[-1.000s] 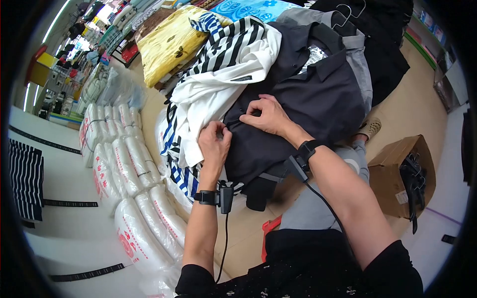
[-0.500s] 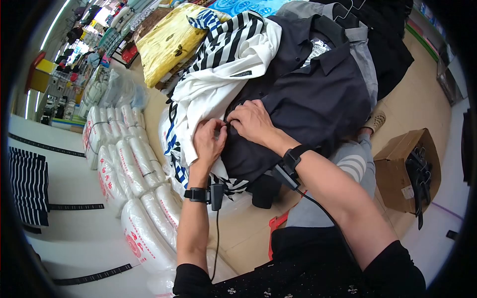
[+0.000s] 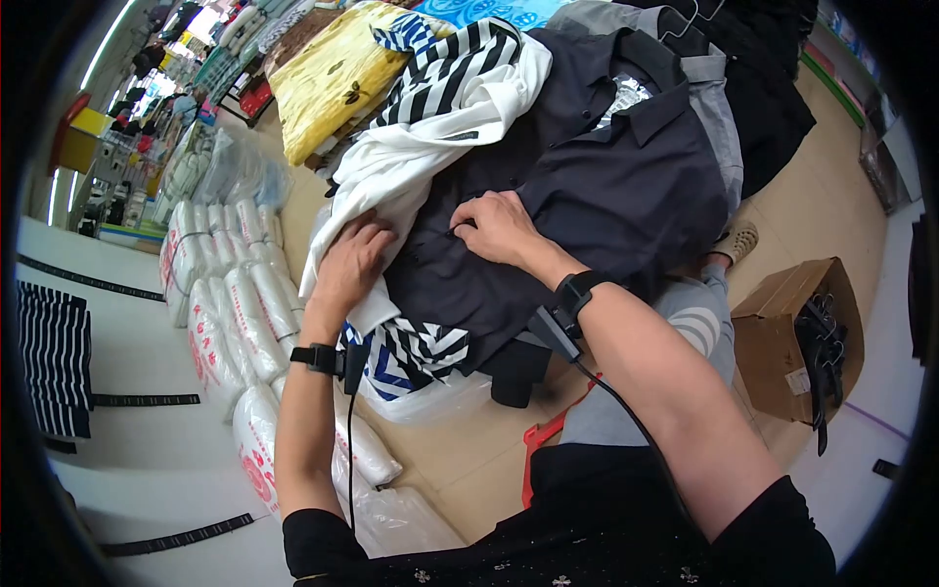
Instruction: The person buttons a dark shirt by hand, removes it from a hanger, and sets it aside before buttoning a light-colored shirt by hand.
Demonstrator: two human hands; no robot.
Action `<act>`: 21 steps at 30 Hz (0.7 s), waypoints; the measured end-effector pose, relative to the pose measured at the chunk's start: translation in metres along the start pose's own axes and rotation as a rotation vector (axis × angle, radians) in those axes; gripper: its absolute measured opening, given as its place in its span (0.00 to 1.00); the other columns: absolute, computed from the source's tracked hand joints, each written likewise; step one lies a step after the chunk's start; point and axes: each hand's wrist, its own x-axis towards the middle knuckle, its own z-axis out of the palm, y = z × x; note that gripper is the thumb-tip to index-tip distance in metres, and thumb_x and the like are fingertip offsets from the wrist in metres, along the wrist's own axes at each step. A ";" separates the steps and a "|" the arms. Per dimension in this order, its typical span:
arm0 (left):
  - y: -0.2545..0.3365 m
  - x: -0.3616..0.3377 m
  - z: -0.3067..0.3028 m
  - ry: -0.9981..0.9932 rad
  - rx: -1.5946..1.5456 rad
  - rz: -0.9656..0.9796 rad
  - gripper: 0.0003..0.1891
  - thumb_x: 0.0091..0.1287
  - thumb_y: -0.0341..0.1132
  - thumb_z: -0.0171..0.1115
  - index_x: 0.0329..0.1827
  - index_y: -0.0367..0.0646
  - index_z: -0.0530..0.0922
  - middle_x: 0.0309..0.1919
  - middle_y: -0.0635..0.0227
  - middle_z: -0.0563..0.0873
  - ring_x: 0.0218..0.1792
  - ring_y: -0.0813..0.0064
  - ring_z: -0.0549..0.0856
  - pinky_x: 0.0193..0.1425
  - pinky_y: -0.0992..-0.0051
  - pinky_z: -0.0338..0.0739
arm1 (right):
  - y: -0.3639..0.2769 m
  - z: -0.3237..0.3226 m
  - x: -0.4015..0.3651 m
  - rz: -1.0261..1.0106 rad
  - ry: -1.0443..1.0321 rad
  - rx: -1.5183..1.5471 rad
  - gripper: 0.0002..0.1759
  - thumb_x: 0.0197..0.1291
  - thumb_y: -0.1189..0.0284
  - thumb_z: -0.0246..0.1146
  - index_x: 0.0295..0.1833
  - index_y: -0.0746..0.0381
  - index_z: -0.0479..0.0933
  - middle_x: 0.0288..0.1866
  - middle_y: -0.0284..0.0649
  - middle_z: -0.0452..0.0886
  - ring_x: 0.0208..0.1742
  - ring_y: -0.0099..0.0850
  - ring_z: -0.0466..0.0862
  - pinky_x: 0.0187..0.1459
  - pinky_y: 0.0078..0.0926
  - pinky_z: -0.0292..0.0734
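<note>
A dark grey collared shirt (image 3: 587, 181) lies spread out in front of me, front side up, with a foil-like silver patch showing inside its collar. My right hand (image 3: 497, 230) pinches at the front of this shirt, thumb and forefinger together near its button line. To the left, my left hand (image 3: 357, 262) has its fingers bent over a white shirt (image 3: 406, 161), which overlaps the dark one; the fingertips sink partly into the white cloth. Black-and-white striped fabric (image 3: 460, 68) lies above the white shirt, and blue, black and white patterned cloth (image 3: 416, 357) shows beneath.
Plastic-wrapped white bundles (image 3: 230, 323) are stacked on the left. A cardboard box (image 3: 778, 338) of black hangers stands on the floor at right. Yellow folded fabric (image 3: 333, 78) sits at the back, and a grey shirt (image 3: 719, 117) lies beyond the dark one.
My left hand has moved left, away from my right hand, and the white shirt's lower part has shifted left with it, uncovering more dark shirt. My right hand stays nearly in place.
</note>
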 end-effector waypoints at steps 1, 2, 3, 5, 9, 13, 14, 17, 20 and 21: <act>-0.003 0.000 0.002 0.064 0.087 0.041 0.22 0.64 0.25 0.68 0.62 0.47 0.83 0.65 0.66 0.86 0.70 0.55 0.82 0.74 0.61 0.79 | 0.001 -0.002 -0.002 0.008 -0.008 0.011 0.09 0.66 0.66 0.68 0.45 0.53 0.94 0.47 0.39 0.94 0.60 0.39 0.86 0.71 0.39 0.69; -0.005 0.000 0.008 0.076 0.112 0.029 0.20 0.65 0.25 0.67 0.62 0.47 0.83 0.65 0.66 0.86 0.70 0.55 0.82 0.73 0.61 0.79 | 0.001 -0.002 -0.003 0.015 -0.017 0.023 0.09 0.66 0.66 0.68 0.45 0.53 0.94 0.47 0.38 0.94 0.61 0.39 0.86 0.71 0.39 0.69; -0.006 0.002 0.015 0.093 0.138 0.018 0.19 0.67 0.26 0.65 0.62 0.47 0.83 0.65 0.66 0.86 0.70 0.55 0.82 0.73 0.61 0.80 | 0.001 -0.002 -0.003 0.022 -0.020 0.029 0.09 0.67 0.66 0.68 0.45 0.53 0.93 0.48 0.38 0.94 0.61 0.38 0.86 0.71 0.39 0.69; -0.008 0.004 0.028 0.108 0.173 -0.007 0.17 0.71 0.28 0.61 0.62 0.47 0.82 0.64 0.65 0.87 0.68 0.55 0.83 0.70 0.60 0.81 | 0.000 -0.003 -0.002 0.044 -0.027 0.034 0.10 0.67 0.66 0.68 0.46 0.53 0.93 0.49 0.38 0.94 0.62 0.38 0.86 0.72 0.39 0.68; -0.007 0.003 0.031 0.072 0.069 -0.007 0.19 0.69 0.27 0.66 0.63 0.46 0.82 0.65 0.61 0.86 0.67 0.52 0.84 0.69 0.58 0.82 | 0.001 -0.004 0.002 0.050 -0.057 0.030 0.10 0.68 0.65 0.68 0.47 0.53 0.93 0.51 0.39 0.94 0.63 0.38 0.85 0.72 0.39 0.68; 0.022 -0.011 0.017 0.154 0.031 -0.061 0.21 0.65 0.33 0.74 0.61 0.47 0.83 0.65 0.60 0.86 0.69 0.52 0.82 0.72 0.55 0.76 | 0.001 -0.004 0.002 0.053 -0.075 0.033 0.10 0.68 0.65 0.68 0.47 0.53 0.93 0.52 0.39 0.93 0.64 0.39 0.85 0.72 0.39 0.68; 0.034 -0.019 0.016 0.213 0.054 -0.072 0.22 0.63 0.36 0.77 0.60 0.48 0.83 0.66 0.59 0.85 0.71 0.51 0.80 0.74 0.52 0.74 | 0.001 -0.006 0.003 0.052 -0.080 0.033 0.10 0.68 0.65 0.68 0.48 0.53 0.93 0.52 0.40 0.93 0.64 0.39 0.85 0.72 0.39 0.68; 0.075 -0.046 0.020 0.203 0.131 -0.254 0.25 0.60 0.43 0.81 0.59 0.48 0.84 0.71 0.56 0.81 0.76 0.51 0.74 0.79 0.47 0.63 | 0.000 -0.004 0.003 0.051 -0.071 0.014 0.10 0.68 0.66 0.69 0.48 0.53 0.93 0.52 0.39 0.93 0.63 0.39 0.85 0.73 0.39 0.68; 0.074 -0.071 0.035 0.176 0.123 -0.355 0.30 0.54 0.46 0.85 0.60 0.49 0.84 0.79 0.49 0.72 0.83 0.47 0.66 0.83 0.42 0.54 | 0.001 -0.002 0.003 0.042 -0.064 0.014 0.10 0.67 0.66 0.69 0.48 0.54 0.93 0.51 0.39 0.93 0.63 0.38 0.85 0.73 0.39 0.67; 0.069 -0.073 0.031 0.182 0.107 -0.344 0.31 0.53 0.46 0.85 0.60 0.49 0.84 0.80 0.48 0.71 0.83 0.46 0.65 0.84 0.42 0.54 | 0.002 -0.004 0.003 0.042 -0.068 0.015 0.10 0.67 0.66 0.69 0.48 0.54 0.93 0.51 0.39 0.93 0.63 0.38 0.85 0.73 0.39 0.67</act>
